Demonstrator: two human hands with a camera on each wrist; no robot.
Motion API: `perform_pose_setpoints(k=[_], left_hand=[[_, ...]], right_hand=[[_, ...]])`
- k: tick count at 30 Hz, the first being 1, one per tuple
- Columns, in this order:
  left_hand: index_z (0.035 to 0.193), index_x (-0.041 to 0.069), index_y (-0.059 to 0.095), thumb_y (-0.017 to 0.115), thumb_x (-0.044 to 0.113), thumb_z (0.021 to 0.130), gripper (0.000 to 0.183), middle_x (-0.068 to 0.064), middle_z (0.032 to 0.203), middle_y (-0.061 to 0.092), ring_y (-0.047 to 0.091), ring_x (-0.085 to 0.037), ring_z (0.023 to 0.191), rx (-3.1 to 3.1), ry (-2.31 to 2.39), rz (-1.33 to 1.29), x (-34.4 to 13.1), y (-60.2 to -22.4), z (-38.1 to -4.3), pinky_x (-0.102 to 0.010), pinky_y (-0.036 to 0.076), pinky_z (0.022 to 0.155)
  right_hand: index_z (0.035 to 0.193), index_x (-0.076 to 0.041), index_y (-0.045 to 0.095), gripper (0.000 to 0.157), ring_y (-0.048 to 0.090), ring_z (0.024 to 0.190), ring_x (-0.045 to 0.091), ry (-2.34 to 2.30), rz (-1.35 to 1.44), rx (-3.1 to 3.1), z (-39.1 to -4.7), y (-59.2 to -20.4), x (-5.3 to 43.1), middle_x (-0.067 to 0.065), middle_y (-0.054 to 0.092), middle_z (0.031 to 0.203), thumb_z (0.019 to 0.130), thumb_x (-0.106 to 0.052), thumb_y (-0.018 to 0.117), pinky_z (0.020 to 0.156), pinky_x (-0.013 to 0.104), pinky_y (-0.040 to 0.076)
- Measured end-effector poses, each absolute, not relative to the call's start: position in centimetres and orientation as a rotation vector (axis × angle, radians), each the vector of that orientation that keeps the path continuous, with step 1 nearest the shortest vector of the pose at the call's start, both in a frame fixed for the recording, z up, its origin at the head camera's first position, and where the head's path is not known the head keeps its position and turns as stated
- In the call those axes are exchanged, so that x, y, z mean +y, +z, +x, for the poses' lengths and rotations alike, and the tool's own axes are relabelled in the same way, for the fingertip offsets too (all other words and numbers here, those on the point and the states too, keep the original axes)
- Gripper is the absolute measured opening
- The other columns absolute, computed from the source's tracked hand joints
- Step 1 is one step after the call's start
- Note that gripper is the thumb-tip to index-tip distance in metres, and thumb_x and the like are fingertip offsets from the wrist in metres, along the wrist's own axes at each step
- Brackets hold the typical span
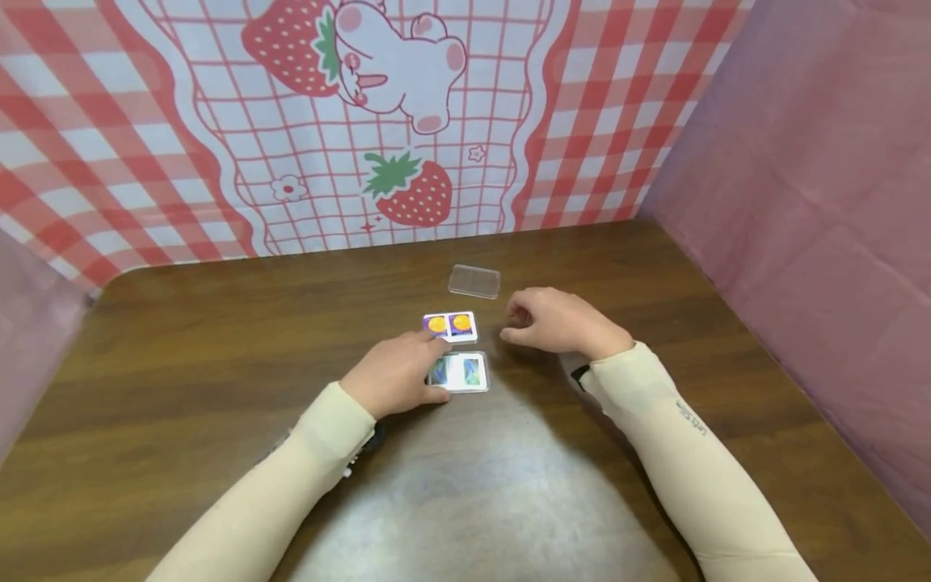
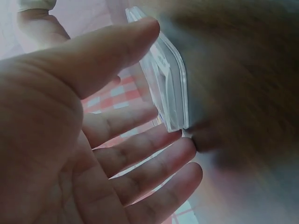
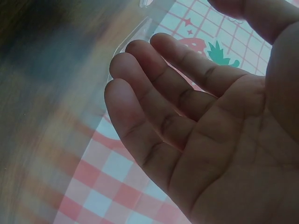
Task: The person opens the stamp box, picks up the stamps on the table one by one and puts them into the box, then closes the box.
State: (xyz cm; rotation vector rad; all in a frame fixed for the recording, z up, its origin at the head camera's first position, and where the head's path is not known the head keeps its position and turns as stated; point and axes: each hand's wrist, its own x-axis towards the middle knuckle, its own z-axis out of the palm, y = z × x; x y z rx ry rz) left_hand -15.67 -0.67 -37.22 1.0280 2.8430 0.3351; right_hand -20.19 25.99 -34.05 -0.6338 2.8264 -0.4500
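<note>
In the head view a flat clear plastic case [image 1: 476, 383] lies on the table with two blue-green picture panels inside. My left hand [image 1: 398, 373] holds its left end, thumb at the near edge and fingers at the far edge. The left wrist view shows the case [image 2: 174, 79] edge-on between the thumb [image 2: 117, 51] and the fingertips. Just beyond it lies a second flat piece [image 1: 451, 326] with two orange-and-purple pictures, partly overlapped by my left fingers. My right hand [image 1: 560, 322] hovers to the right with loosely curled fingers and holds nothing.
A clear plastic plate [image 1: 474, 281] lies farther back on the wooden table [image 1: 240, 347]. Behind the table hangs a red-and-white checked cloth [image 1: 604, 105] with strawberries, and a pink cloth [image 1: 800, 202] hangs at the right.
</note>
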Motion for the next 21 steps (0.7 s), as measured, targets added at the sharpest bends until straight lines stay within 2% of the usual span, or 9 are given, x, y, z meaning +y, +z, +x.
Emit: perform_pose_setpoints(k=[6,12,21], left_hand=[[0.135,0.011,0.066,0.086,0.038,0.085,0.06,-0.014,0.126,0.066,0.066,-0.028,0.105,2.835,0.324,1.068,-0.3,-37.0,-15.8,-0.046,0.056,0.088],[0.137,0.012,0.065,0.085,0.037,0.086,0.061,-0.015,0.134,0.064,0.064,-0.029,0.114,2.814,0.321,1.019,-1.1,-37.0,-15.8,-0.048,0.054,0.095],[0.139,0.014,0.063,0.084,0.032,0.088,0.059,-0.009,0.122,0.063,0.061,-0.024,0.103,2.792,0.354,0.882,-3.7,-36.9,-15.9,-0.046,0.053,0.091]], right_hand=[[0.119,-0.01,0.069,0.037,0.062,0.097,0.02,-0.461,-0.613,2.81,-20.1,-33.8,26.1,0.005,0.069,0.11,0.095,-0.037,0.073,0.089,0.045,0.052],[0.121,-0.01,0.069,0.036,0.061,0.095,0.02,-0.442,-0.617,2.783,-20.0,-33.6,26.1,0.004,0.068,0.109,0.097,-0.037,0.072,0.088,0.044,0.051],[0.117,-0.012,0.069,0.031,0.057,0.089,0.02,-0.425,-0.626,2.766,-19.9,-33.4,26.4,0.002,0.065,0.101,0.097,-0.036,0.072,0.082,0.04,0.048]])
